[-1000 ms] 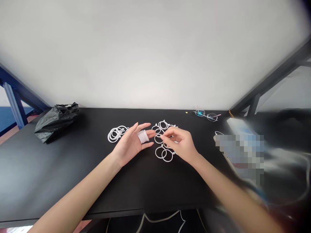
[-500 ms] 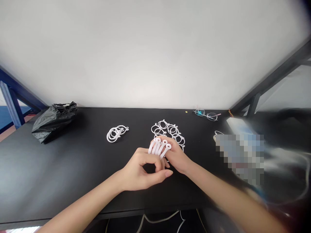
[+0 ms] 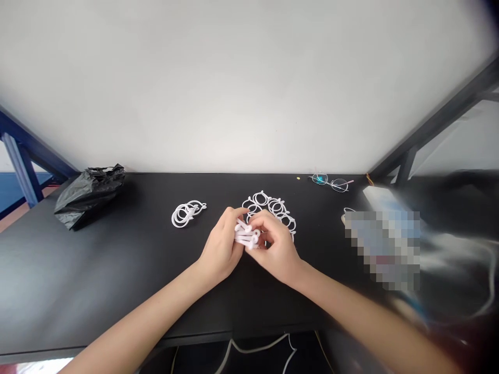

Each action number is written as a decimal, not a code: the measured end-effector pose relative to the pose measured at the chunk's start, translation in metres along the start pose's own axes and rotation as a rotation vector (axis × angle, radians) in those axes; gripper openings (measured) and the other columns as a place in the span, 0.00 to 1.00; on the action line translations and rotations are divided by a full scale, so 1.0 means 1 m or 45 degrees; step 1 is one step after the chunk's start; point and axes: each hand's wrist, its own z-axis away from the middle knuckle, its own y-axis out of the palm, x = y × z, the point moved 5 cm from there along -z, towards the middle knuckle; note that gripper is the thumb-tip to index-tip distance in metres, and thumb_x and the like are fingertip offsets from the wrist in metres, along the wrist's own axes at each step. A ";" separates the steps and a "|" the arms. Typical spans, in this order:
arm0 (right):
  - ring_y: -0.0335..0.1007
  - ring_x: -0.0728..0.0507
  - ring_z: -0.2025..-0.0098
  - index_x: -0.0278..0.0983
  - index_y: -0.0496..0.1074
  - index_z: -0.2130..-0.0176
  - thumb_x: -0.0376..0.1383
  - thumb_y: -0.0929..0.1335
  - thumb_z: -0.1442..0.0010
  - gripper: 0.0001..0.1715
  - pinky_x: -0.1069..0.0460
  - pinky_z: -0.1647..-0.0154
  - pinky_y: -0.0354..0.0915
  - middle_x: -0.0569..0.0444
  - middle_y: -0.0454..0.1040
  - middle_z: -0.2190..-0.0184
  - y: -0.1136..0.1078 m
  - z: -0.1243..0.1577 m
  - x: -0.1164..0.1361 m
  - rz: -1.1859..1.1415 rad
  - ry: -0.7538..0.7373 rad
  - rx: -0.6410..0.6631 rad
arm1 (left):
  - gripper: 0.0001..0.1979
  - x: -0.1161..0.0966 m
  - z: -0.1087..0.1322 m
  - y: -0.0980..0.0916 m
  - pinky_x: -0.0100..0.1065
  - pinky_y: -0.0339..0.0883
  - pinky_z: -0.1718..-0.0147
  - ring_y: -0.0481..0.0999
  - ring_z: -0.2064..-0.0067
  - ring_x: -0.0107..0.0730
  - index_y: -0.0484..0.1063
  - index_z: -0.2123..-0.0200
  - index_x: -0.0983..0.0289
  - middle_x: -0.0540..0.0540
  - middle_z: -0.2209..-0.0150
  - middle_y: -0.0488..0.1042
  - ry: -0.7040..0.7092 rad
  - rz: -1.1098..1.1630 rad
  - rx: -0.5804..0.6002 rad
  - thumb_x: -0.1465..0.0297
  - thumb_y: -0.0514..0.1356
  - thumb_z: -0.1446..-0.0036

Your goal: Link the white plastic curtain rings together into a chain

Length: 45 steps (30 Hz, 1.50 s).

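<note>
My left hand [image 3: 220,244] and my right hand [image 3: 276,248] meet above the middle of the black table [image 3: 117,270]. Between their fingertips they grip a stack of white plastic rings [image 3: 246,235], whose small tabs stick out toward the left hand. Both hands are closed around this stack. Just behind the hands lies a loose spread of several white rings [image 3: 273,206] flat on the table. A smaller bundle of white rings [image 3: 186,213] rests to the left, apart from both hands.
A crumpled black plastic bag [image 3: 89,194] sits at the table's far left. A pair of glasses [image 3: 330,182] lies at the back right by the white wall. A blurred-out object [image 3: 382,248] and white cables occupy the right side.
The left hand, spread flat with rings on a finger a second ago, has curled shut. Both hands came together on the stack, dipped toward me, then shifted back up near the loose rings.
</note>
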 end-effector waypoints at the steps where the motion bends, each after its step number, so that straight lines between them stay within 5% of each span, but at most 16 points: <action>1: 0.58 0.52 0.75 0.38 0.65 0.70 0.26 0.69 0.55 0.12 0.57 0.78 0.57 0.59 0.64 0.72 0.002 0.001 0.000 -0.005 0.012 0.046 | 0.19 0.000 -0.002 0.000 0.33 0.63 0.63 0.70 0.63 0.34 0.67 0.51 0.60 0.54 0.60 0.68 0.026 -0.020 0.038 0.80 0.54 0.46; 4: 0.58 0.54 0.79 0.37 0.64 0.70 0.26 0.71 0.55 0.13 0.57 0.79 0.59 0.63 0.64 0.77 0.010 0.003 -0.004 -0.262 0.211 0.285 | 0.15 0.003 -0.006 -0.002 0.33 0.64 0.65 0.71 0.64 0.34 0.69 0.55 0.61 0.54 0.62 0.70 -0.044 0.026 0.128 0.78 0.54 0.45; 9: 0.78 0.46 0.70 0.32 0.73 0.62 0.38 0.75 0.48 0.16 0.54 0.72 0.73 0.54 0.76 0.70 0.016 0.003 -0.006 -0.754 0.477 0.659 | 0.09 0.012 -0.007 0.007 0.30 0.63 0.72 0.70 0.73 0.29 0.68 0.59 0.64 0.49 0.74 0.72 -0.299 0.387 0.455 0.74 0.55 0.45; 12: 0.80 0.45 0.69 0.30 0.75 0.64 0.41 0.73 0.45 0.15 0.56 0.76 0.72 0.50 0.78 0.69 0.015 0.003 -0.011 -0.794 0.511 0.654 | 0.08 0.011 -0.005 0.011 0.29 0.63 0.73 0.69 0.73 0.29 0.68 0.61 0.65 0.50 0.74 0.72 -0.267 0.435 0.554 0.71 0.56 0.45; 16: 0.78 0.46 0.75 0.29 0.76 0.70 0.48 0.71 0.43 0.22 0.59 0.83 0.67 0.47 0.79 0.72 0.020 0.006 -0.017 -0.729 0.564 0.652 | 0.10 0.010 -0.003 0.012 0.27 0.58 0.77 0.68 0.79 0.26 0.69 0.62 0.64 0.47 0.79 0.71 -0.213 0.136 0.579 0.76 0.54 0.48; 20: 0.77 0.47 0.77 0.30 0.75 0.70 0.51 0.70 0.43 0.25 0.59 0.83 0.66 0.50 0.78 0.74 0.023 0.007 -0.018 -0.627 0.507 0.572 | 0.05 0.009 -0.004 0.007 0.27 0.54 0.79 0.67 0.81 0.27 0.69 0.68 0.62 0.47 0.81 0.70 -0.134 -0.085 0.479 0.76 0.55 0.48; 24: 0.73 0.50 0.79 0.32 0.71 0.71 0.52 0.68 0.41 0.24 0.58 0.80 0.67 0.55 0.73 0.77 0.024 0.009 -0.020 -0.565 0.468 0.471 | 0.08 0.012 -0.008 0.001 0.28 0.54 0.77 0.70 0.79 0.28 0.71 0.61 0.62 0.50 0.75 0.75 -0.045 -0.264 0.352 0.73 0.56 0.45; 30: 0.72 0.50 0.73 0.34 0.67 0.68 0.48 0.63 0.34 0.21 0.51 0.65 0.70 0.56 0.71 0.74 0.018 0.012 -0.006 -0.468 0.229 0.499 | 0.10 0.010 -0.014 0.002 0.29 0.65 0.70 0.76 0.73 0.30 0.72 0.63 0.64 0.49 0.76 0.77 -0.096 0.101 0.521 0.76 0.51 0.41; 35: 0.71 0.49 0.72 0.35 0.66 0.70 0.46 0.59 0.31 0.22 0.51 0.64 0.69 0.55 0.71 0.76 0.010 0.013 0.006 -0.324 0.042 0.517 | 0.07 -0.003 -0.010 -0.002 0.29 0.65 0.74 0.76 0.77 0.30 0.71 0.66 0.63 0.47 0.82 0.76 -0.108 0.250 0.411 0.74 0.53 0.39; 45: 0.69 0.50 0.76 0.34 0.68 0.70 0.49 0.62 0.34 0.23 0.50 0.68 0.73 0.58 0.66 0.79 0.012 0.009 0.007 -0.574 0.142 0.549 | 0.08 -0.001 -0.005 0.006 0.30 0.67 0.76 0.77 0.79 0.32 0.71 0.62 0.64 0.50 0.77 0.78 -0.295 0.536 0.594 0.73 0.52 0.39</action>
